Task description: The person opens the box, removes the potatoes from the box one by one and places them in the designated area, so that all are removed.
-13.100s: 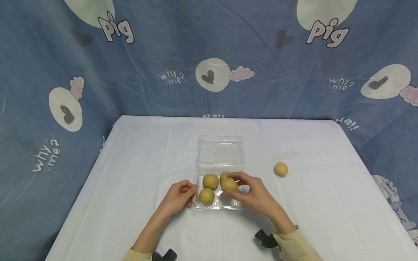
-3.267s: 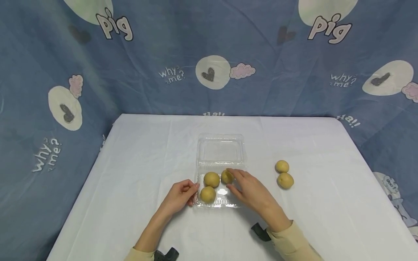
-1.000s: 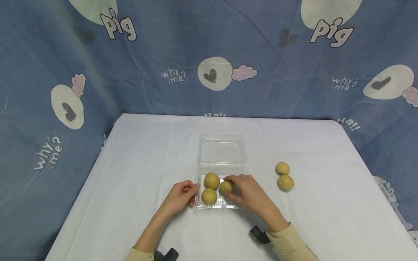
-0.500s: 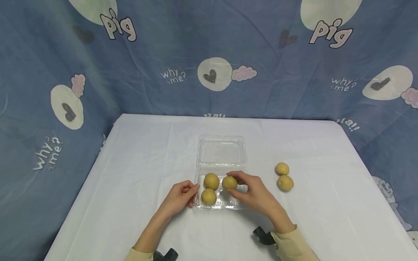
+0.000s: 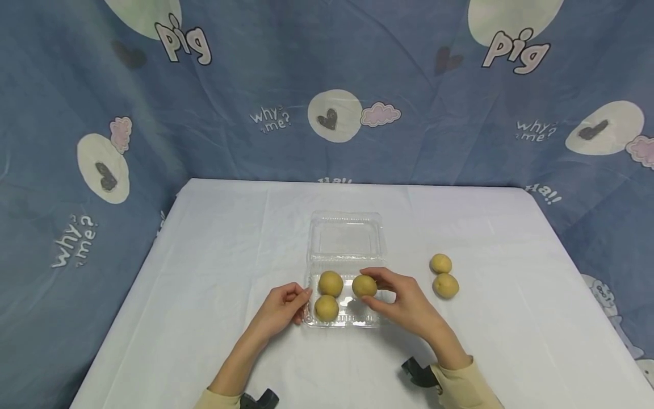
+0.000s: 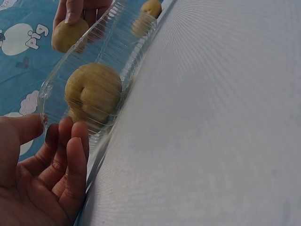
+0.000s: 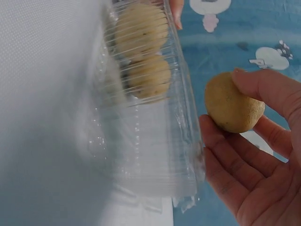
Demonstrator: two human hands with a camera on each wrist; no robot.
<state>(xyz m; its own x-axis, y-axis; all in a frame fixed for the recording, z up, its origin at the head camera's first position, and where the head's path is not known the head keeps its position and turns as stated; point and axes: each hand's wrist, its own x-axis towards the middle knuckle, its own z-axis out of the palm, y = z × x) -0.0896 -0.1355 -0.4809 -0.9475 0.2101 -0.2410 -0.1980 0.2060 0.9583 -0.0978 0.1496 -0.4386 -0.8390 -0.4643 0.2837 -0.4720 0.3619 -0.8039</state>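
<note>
"So, what lies nearest you on the feed?"

"Lowest in my head view I have a left sleeve point(image 5: 218, 399) and a right sleeve point(image 5: 467, 386), both pale yellow, with black mounts point(image 5: 421, 375) at the wrists."

"And the hands?"

"I see the left hand point(image 5: 283, 302) pinching the left edge of a clear plastic container point(image 5: 352, 324), fingers curled in. The right hand point(image 5: 403, 298) is spread only as wide as the yellow ball point(image 5: 364, 286) it grips between thumb and fingers. My right wrist camera shows that ball apart from the container wall; from the head, it is over the right half of the base."

"What's inside?"

"Two more balls on the left side, a front ball point(image 5: 326, 308) and a rear ball point(image 5: 331, 283). I can't tell whether they touch."

"Anything off to the right?"

"Well apart from the container I have a nearer ball point(image 5: 446, 286) with a farther ball point(image 5: 440, 263) just behind it."

"Deeper in?"

"The lid point(image 5: 346, 236) lies back flat on the white-covered desk point(image 5: 230, 238). Past the far edge hangs a blue curtain point(image 5: 255, 153) printed with 'pig', 'why me?', hearts and pink clouds."
</note>
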